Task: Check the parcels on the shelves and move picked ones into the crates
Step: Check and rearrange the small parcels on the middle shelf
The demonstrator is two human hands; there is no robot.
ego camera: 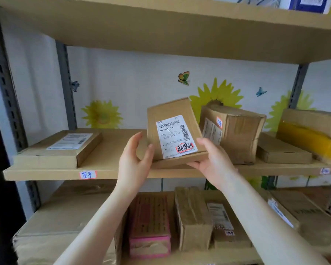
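A flat brown cardboard parcel (pixel 166 119) with a white shipping label and a red-edged handwritten sticker is tilted up over the middle shelf (pixel 107 172). My right hand (pixel 212 161) grips its lower right corner from beneath. My left hand (pixel 135 159) touches its lower left edge, thumb on the front, fingers spread. A flat parcel (pixel 59 148) with a white label lies on the shelf's left end. A crumpled taped box (pixel 235 131) stands just right of the held parcel. No crate is in view.
At the right of the middle shelf lie a small flat box (pixel 281 152) and a yellow-taped parcel (pixel 310 138). The lower shelf holds a large carton (pixel 61 222), a pink-edged box (pixel 149 224) and several brown parcels (pixel 191 217). Grey uprights (pixel 8 92) frame the shelves.
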